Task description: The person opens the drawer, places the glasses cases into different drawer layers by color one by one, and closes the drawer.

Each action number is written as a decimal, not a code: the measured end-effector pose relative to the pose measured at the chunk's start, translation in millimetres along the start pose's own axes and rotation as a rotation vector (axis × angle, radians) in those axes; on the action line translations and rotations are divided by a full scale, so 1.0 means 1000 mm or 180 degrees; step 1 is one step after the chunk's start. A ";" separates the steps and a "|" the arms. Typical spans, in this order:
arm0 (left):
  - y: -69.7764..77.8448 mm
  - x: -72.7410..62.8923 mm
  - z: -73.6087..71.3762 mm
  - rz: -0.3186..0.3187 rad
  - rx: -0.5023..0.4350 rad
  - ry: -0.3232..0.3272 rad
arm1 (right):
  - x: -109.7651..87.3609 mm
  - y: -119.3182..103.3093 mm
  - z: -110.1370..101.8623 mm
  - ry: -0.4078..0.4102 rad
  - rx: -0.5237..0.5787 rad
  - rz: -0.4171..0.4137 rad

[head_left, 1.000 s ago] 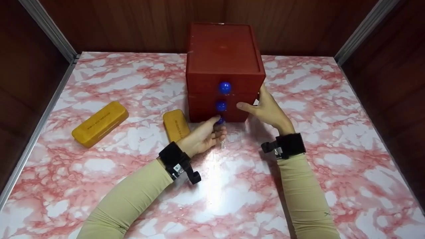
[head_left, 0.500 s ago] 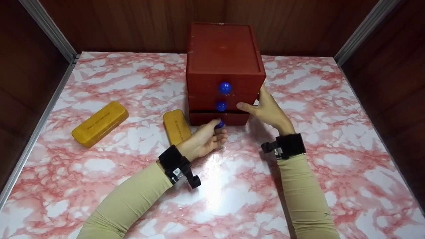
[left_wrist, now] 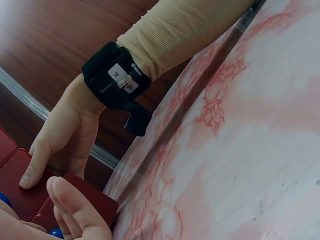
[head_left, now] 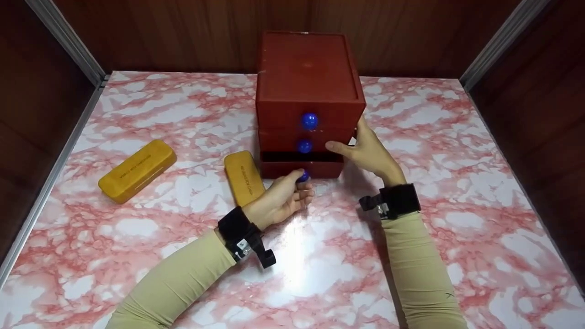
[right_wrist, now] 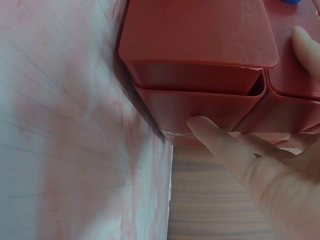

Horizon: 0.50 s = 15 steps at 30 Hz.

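Note:
A red three-drawer cabinet [head_left: 306, 68] with blue ball knobs stands at the back of the table. Its bottom drawer [head_left: 327, 170] is pulled out a little, leaving a dark gap above its front. My left hand [head_left: 276, 201] pinches that drawer's blue knob [head_left: 304, 176] with the thumb on top. On the other side, my right hand [head_left: 374, 153] presses the cabinet's right corner. Its thumb lies on the middle drawer's front, and in the right wrist view the straight index finger [right_wrist: 220, 142] touches the red side wall [right_wrist: 200, 107].
One oblong yellow case [head_left: 244, 176] lies just left of the cabinet, partly behind my left hand. Another yellow case [head_left: 137, 171] lies farther left on the marbled table [head_left: 338, 256]. A brown wood-grain panel [head_left: 192, 36] rises behind the cabinet.
The bottom drawer has slid out toward me from shut, drawn by my left hand at its knob. My right hand and the cabinet body have stayed in place.

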<state>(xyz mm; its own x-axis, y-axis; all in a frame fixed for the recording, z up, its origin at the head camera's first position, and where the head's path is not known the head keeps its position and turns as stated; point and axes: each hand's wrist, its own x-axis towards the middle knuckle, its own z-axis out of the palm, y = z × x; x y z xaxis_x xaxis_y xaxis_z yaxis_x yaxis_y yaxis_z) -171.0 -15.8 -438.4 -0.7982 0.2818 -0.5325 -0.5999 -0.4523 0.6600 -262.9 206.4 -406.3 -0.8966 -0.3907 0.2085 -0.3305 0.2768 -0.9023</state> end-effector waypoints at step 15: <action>-0.007 -0.010 0.000 0.0034 0.0053 -0.0071 | 0.000 0.000 0.000 0.0012 -0.0057 0.0012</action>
<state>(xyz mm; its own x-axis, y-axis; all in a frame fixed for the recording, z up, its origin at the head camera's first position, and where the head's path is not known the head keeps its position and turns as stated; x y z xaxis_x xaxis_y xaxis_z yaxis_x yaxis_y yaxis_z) -158.7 -15.6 -438.2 -0.8055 0.2959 -0.5135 -0.5920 -0.4414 0.6743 -263.0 206.8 -406.0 -0.8989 -0.3863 0.2068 -0.3324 0.2939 -0.8962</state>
